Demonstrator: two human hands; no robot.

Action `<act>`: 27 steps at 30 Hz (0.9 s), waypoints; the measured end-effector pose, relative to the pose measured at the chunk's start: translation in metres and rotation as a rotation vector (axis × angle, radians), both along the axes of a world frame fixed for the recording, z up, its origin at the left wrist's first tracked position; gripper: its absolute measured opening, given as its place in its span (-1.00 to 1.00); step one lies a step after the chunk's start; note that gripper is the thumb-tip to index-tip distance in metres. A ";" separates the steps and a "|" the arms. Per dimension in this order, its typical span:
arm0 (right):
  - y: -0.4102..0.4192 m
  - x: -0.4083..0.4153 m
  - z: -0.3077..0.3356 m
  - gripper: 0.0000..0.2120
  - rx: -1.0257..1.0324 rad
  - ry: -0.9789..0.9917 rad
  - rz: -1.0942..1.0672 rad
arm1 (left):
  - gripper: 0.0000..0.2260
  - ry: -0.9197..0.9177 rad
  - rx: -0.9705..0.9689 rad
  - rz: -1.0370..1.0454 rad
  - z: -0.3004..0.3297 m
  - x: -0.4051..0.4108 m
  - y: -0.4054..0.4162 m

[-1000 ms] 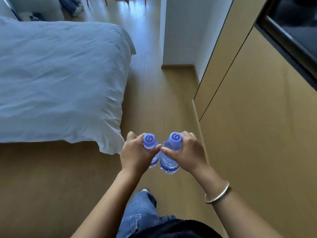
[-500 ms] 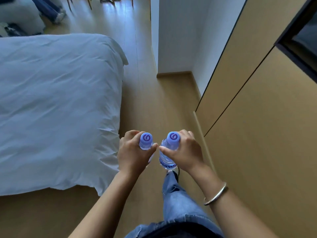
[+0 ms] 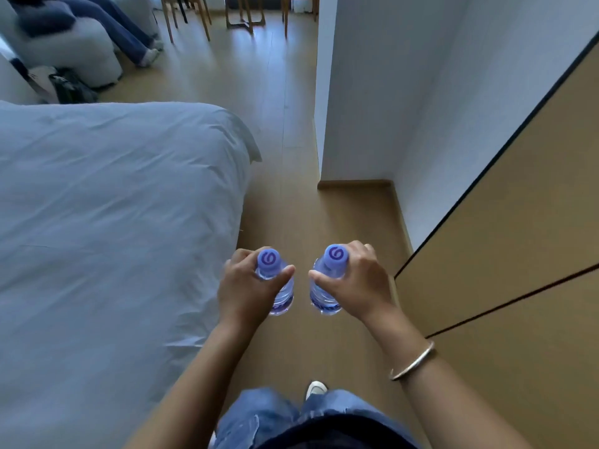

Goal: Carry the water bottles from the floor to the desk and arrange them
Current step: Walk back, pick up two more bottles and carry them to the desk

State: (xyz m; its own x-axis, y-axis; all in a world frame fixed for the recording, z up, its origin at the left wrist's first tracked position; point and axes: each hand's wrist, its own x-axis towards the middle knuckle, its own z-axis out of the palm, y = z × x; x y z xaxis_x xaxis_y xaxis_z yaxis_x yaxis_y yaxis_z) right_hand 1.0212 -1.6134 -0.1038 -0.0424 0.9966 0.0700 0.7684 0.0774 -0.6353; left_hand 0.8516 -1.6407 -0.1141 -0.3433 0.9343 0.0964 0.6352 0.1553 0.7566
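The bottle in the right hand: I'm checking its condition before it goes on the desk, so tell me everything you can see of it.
The bottle in the right hand is small, clear, ribbed plastic with a lilac screw cap bearing a purple swirl; the cap is on. A blue label band shows near its bottom. It is held roughly upright in the air above the wooden floor. The right hand grips its neck and shoulder, fingers curled round it. It is not touching the other bottle.

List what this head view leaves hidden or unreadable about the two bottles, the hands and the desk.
- Left bottle: body mostly hidden by the left hand; label unreadable.
- Right bottle: the right hand covers its far side; fill level unclear.
- Desk: not identifiable; only furniture legs show, cut off by the top edge.
- Seated person: cut off by the top edge.
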 end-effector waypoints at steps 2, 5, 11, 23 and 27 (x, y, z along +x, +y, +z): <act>0.033 -0.001 0.002 -0.58 0.001 0.011 0.011 | -0.71 -0.016 0.014 0.019 0.004 -0.002 0.033; 0.083 -0.004 0.001 -0.59 0.008 0.006 0.017 | -0.70 -0.023 0.035 0.034 0.004 -0.005 0.086; 0.186 -0.024 -0.007 -0.59 0.013 -0.016 0.026 | -0.66 -0.041 0.046 0.014 -0.008 -0.027 0.194; 0.427 -0.118 0.004 -0.62 0.030 -0.025 -0.031 | -0.72 -0.097 0.003 -0.093 0.003 -0.118 0.442; 0.488 -0.136 0.004 -0.61 0.028 -0.002 -0.037 | -0.76 -0.045 0.003 -0.085 0.009 -0.139 0.506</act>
State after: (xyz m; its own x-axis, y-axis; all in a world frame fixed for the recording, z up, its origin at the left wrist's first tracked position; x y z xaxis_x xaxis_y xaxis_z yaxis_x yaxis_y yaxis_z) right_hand 0.8847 -1.1254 -0.0998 -0.0058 0.9951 0.0983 0.7722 0.0669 -0.6319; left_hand 0.7128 -1.1349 -0.1047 -0.2673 0.9598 0.0858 0.6115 0.1001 0.7849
